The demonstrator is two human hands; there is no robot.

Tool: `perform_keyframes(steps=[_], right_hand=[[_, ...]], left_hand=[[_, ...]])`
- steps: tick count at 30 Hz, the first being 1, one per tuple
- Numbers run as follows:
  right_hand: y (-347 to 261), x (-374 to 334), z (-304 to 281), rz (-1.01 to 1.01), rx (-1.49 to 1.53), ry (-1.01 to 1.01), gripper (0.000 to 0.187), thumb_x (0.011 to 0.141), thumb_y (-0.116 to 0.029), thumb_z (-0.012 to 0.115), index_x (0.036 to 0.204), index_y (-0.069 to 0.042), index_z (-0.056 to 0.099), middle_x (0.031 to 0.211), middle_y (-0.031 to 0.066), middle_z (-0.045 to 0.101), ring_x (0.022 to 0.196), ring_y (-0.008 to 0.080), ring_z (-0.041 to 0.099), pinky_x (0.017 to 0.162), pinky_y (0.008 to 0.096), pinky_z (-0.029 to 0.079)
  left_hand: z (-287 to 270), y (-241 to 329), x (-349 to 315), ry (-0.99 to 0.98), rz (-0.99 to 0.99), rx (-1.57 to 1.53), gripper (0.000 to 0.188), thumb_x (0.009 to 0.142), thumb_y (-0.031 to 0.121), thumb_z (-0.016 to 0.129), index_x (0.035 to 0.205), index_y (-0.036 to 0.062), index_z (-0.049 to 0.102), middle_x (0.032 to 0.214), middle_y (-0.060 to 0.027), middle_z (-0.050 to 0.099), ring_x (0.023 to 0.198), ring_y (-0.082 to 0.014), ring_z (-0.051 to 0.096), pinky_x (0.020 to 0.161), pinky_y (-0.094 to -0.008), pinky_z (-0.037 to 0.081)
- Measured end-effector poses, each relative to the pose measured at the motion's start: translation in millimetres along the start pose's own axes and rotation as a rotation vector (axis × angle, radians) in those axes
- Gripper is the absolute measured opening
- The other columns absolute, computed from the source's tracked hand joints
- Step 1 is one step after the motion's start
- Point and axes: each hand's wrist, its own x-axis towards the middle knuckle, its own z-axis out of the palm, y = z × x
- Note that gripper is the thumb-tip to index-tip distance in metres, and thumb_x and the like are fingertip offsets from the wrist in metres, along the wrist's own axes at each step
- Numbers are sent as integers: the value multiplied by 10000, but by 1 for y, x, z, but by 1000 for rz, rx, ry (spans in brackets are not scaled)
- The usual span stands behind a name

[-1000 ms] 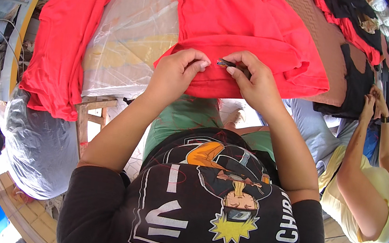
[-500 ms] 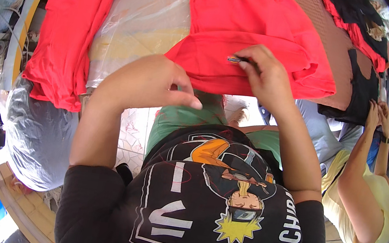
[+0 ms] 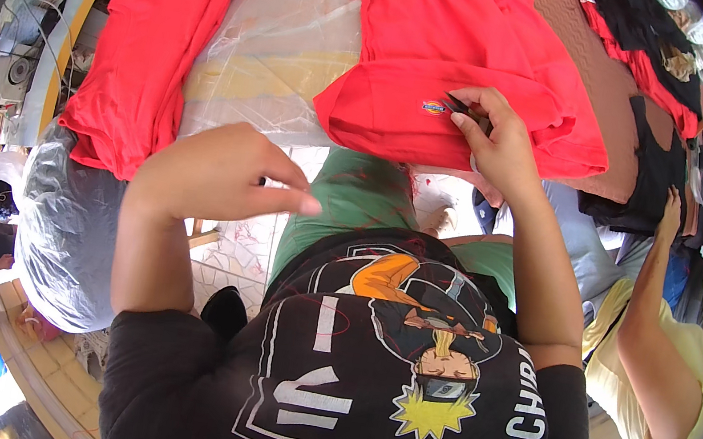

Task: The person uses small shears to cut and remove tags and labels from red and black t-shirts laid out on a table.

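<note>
My right hand (image 3: 498, 137) is closed on small black thread snips (image 3: 456, 104), their tips pointing left. Just beside the tips is a small coloured label (image 3: 433, 107) on a red garment (image 3: 383, 125), which lies over the table's near edge. To the left, my left hand (image 3: 246, 173) hovers over the gap in front of the table, thumb and fingers apart with nothing seen between them. Its fingertips are partly hidden. Another red cloth piece (image 3: 145, 56) hangs over the table edge farther left.
Clear plastic sheeting (image 3: 272, 47) covers the table between the red pieces. A plastic-wrapped bundle (image 3: 66, 233) stands at left, above a wooden bench (image 3: 45, 356). At right, a person in a yellow top (image 3: 654, 370) handles black garments (image 3: 646, 171).
The snips have drawn back to the right, uncovering more of the label. My left hand has moved left and slightly down, off the red garment's edge. The view has shifted a little.
</note>
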Motion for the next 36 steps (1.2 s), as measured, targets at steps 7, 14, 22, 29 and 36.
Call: perform_keyframes(steps=[7,14,22,29,36], right_hand=[[-11,-11,-14,27,-17,43,227,867,-69,654,1089,-34,620,964,104,592,784,191,580,724,302,483],[-34,-14,-54,29,10,350,277,828,-141,726,1069,-47,626,795,24,586,696,91,535,638,235,447],[-4,19,-111,262,161,500,175,954,-184,592,979,-27,665,688,-26,533,604,29,439,557,204,375],[48,139,-100,0,-313,431,242,906,-219,622,1050,-31,675,969,148,644,925,308,636,792,401,477],[106,263,-72,71,-558,451,408,803,-331,712,1094,-50,666,1107,142,632,1033,341,610,874,427,479]], left_hand=[[15,-15,57,691,162,274,435,885,290,647,1219,15,599,1194,-190,625,1140,-381,546,951,-380,441],[27,-63,111,1462,246,-463,332,942,238,607,1174,7,554,1063,-114,584,1027,-190,549,922,-307,438],[-46,-199,27,2120,76,-890,365,951,208,554,1278,47,527,1311,-120,527,1146,-258,546,971,-397,460],[21,-65,108,1091,113,-169,595,793,366,750,1263,65,547,1303,-143,514,1240,-325,440,1059,-427,343],[61,-17,126,800,71,-39,716,675,297,815,1281,59,518,1224,-181,476,1153,-361,444,989,-477,357]])
